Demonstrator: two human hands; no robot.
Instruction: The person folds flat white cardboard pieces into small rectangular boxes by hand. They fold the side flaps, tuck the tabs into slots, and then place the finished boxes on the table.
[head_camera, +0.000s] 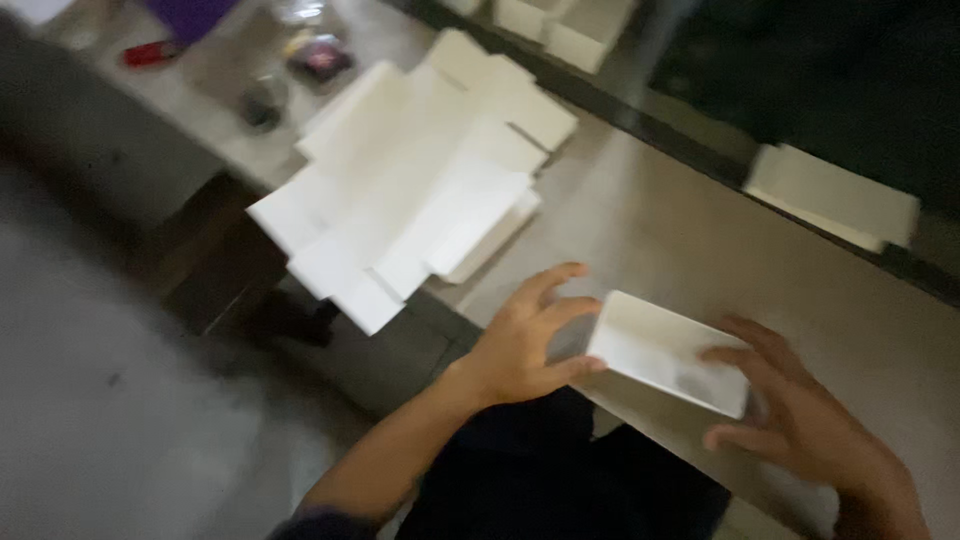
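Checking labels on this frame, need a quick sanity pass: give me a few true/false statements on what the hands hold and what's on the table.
1. Both hands hold one small white box. True: the left hand and right hand are at opposite ends of the white box.
2. The box is resting flat in the middle of the table. False: it is held up near the table's front edge.
3. A stack of flat white cardboard blanks lies on the table. True.
4. The stack sits fully on the table. False: it overhangs the edge.
5. The red object is in the right hand. False: it lies at the far left of the table.
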